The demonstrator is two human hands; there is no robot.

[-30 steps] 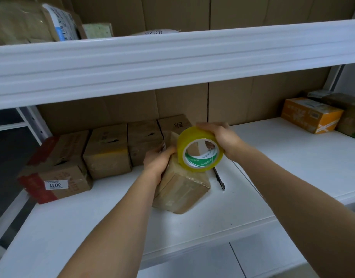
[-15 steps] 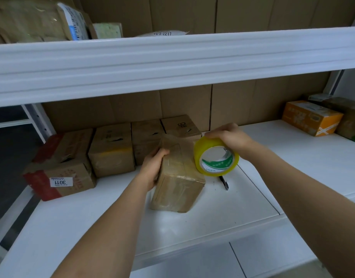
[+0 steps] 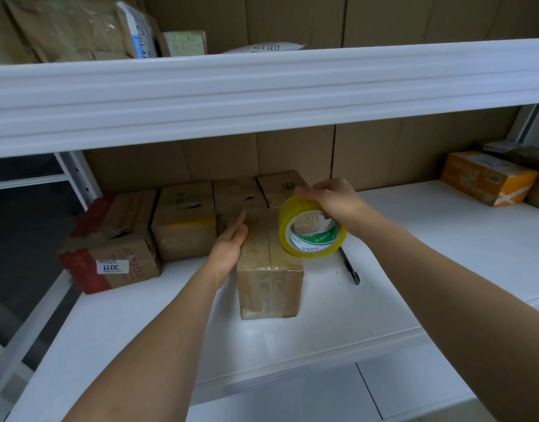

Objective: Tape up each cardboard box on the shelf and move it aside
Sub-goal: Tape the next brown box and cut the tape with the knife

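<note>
While gripping tape roll point(image 3: 312, 231) right point(image 3: 332, 199), left point(image 3: 230, 239) flat-fingered against box point(image 3: 269, 269): risks skewing, wrinkling tape.

Both forearms reach in from the bottom edge toward mid-frame.
Left hand point(image 3: 230, 242) flat, fingers straight; right hand point(image 3: 332, 199), just right of centre, curled in a grip.

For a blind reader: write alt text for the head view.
A right hand holds a yellow tape roll over a cardboard box on a white shelf, while the flat left hand steadies its side.
</note>
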